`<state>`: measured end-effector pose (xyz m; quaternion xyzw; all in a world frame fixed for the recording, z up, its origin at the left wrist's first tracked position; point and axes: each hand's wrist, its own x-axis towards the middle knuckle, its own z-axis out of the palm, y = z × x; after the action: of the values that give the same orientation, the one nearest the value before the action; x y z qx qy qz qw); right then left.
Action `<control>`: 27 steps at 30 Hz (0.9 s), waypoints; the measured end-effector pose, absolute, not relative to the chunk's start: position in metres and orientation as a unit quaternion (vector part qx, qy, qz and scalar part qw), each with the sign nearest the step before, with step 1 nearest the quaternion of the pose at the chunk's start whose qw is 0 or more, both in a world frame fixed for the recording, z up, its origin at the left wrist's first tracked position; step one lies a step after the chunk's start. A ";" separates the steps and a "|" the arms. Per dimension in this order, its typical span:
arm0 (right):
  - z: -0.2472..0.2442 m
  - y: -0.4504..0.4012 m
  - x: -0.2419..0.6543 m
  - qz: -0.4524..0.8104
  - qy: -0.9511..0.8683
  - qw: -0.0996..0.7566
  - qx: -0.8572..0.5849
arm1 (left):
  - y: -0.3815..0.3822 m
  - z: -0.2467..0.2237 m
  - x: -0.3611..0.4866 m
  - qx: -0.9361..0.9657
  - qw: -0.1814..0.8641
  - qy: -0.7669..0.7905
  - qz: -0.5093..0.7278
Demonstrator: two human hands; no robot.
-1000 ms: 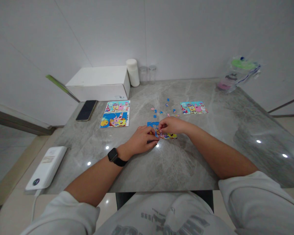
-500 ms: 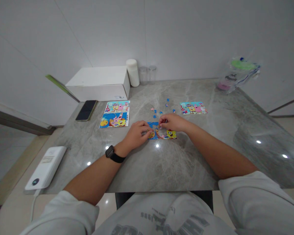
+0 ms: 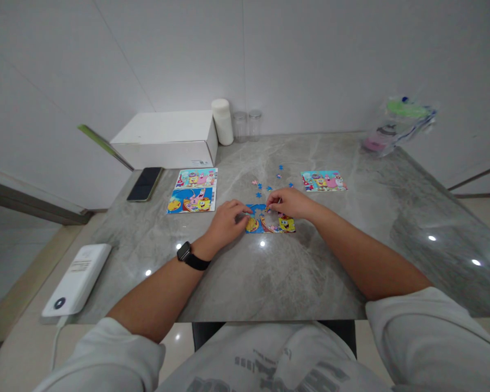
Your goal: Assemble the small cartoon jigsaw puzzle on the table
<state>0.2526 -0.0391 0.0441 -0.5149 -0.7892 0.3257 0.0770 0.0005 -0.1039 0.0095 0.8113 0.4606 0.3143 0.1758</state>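
Observation:
A partly assembled cartoon jigsaw puzzle lies on the grey table in front of me, with gaps in its middle and upper part. At its left edge rests my left hand, fingers apart, the fingertips touching the puzzle. My right hand pinches a small puzzle piece over the upper middle of the puzzle; the fingers partly hide it. Several loose blue and pink pieces are scattered just beyond. A finished-looking cartoon puzzle lies farther right.
Left of the puzzle is a printed picture sheet, then a phone. Behind them stand a white box, a white bottle and two clear glasses. A bagged cup sits back right; a white power bank lies front left.
My left fingers have lifted and spread a little, drawing slightly left off the puzzle and uncovering its left part. My right hand stays pinched at nearly the same spot.

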 end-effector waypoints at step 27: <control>0.040 -0.043 0.248 0.210 -0.882 0.001 -0.422 | -0.105 0.009 0.001 0.827 0.170 0.450 0.291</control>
<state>0.2480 -0.0430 0.0404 -0.4217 -0.8820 0.2102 0.0008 0.0014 -0.1051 0.0089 0.8273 0.4496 0.2911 0.1696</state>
